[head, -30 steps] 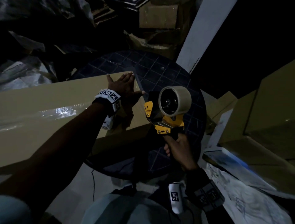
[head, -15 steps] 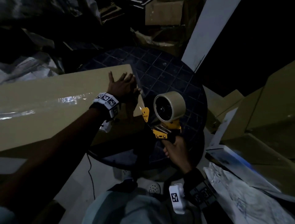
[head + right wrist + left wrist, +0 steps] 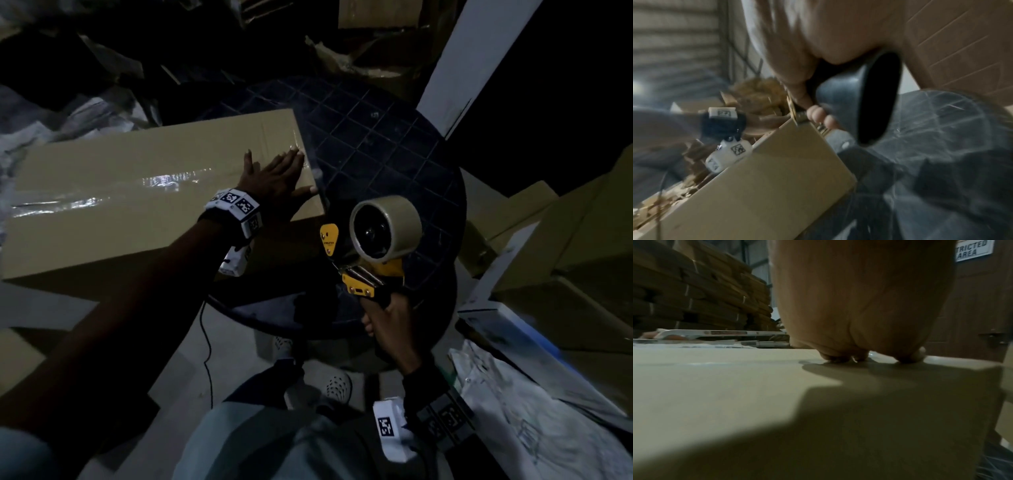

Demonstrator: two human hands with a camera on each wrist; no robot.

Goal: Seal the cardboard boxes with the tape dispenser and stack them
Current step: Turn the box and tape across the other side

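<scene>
A dim storeroom, crowded with flattened cardboard and crumpled plastic sheeting, surrounds a round dark counter (image 3: 383, 137) with a grid pattern on top. A long cardboard box (image 3: 113, 205) lies across the counter's left part, its long axis running left to right and its left end reaching out past the counter's rim. A shiny strip of clear tape (image 3: 102, 195) runs lengthwise along the box top. The left hand (image 3: 270, 178) lies flat on the right end of the box top, arm stretched forward, fingers (image 3: 838, 357) straight and spread, their tips pressing the cardboard near the edge. Just to the right of the box's near right corner, the right hand (image 3: 387, 322) is wrapped around the black handle of a yellow tape dispenser (image 3: 370, 250), holding it upright above the counter's near rim. Its roll of tape (image 3: 387, 228) sits on top, with the open core facing left toward the box. More brown boxes (image 3: 582, 240) stand at the right.
</scene>
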